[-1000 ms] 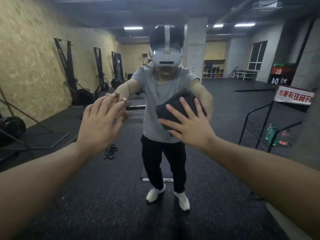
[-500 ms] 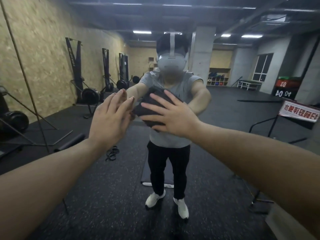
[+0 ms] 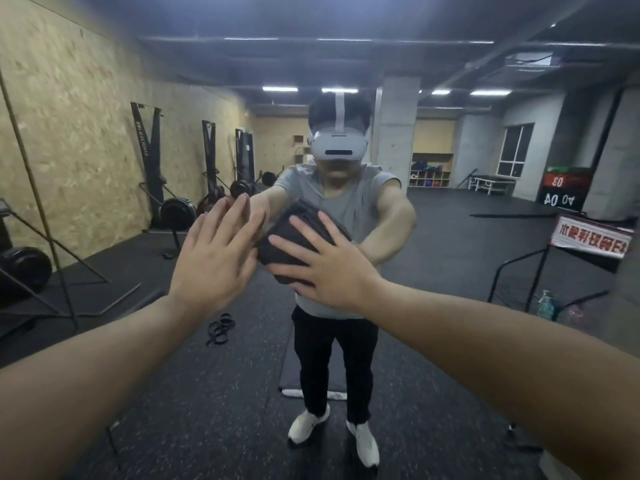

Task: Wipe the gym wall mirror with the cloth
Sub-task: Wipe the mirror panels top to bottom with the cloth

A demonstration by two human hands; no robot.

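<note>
pressing flat against the mirror (image 3: 104, 168), the right hand (image 3: 325, 268) is pinning a folded dark cloth (image 3: 294, 244) to the glass with fingers spread straight, at chest height of the reflected person. the left hand (image 3: 214, 258) is lying released just beside it, fingers straight and together, holding nothing.

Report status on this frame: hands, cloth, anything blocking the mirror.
Right hand flat, fingers spread, pressing dark cloth on mirror. Left hand open, palm flat at the glass beside it. Nothing in the way.
</note>
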